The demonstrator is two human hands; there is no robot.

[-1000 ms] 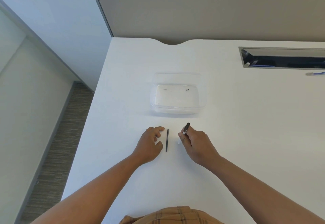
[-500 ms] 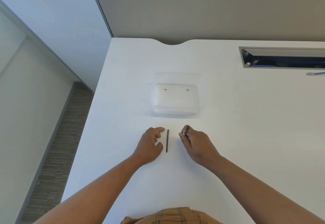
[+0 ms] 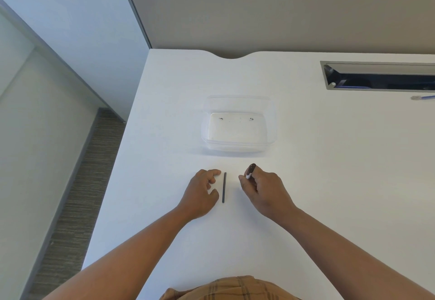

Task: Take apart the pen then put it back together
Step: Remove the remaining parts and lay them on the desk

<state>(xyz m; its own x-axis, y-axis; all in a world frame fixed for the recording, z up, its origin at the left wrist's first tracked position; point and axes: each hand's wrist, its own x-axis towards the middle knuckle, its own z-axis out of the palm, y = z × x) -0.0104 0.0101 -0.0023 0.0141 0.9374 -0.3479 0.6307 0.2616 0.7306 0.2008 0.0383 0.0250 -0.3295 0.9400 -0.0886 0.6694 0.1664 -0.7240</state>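
We are gripping the barrel (image 3: 250, 172) in our right hand (image 3: 263, 190); our left hand (image 3: 202, 191) is lying half-curled and empty beside the refill (image 3: 224, 187), which could roll off the surface (image 3: 329, 182) if nudged.

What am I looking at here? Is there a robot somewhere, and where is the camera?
There is no robot. A person wears one wide-angle camera on the head, looking down at their own two bare hands on a white table. The right hand holds a dark pen part in a closed grip, with its tip poking up past the fingers. The left hand rests empty on the table, fingers loosely curled. Between the hands lies a thin dark rod, probably the pen's inner tube. Further away sit a clear plastic container and, at the far right, a cable slot in the table.
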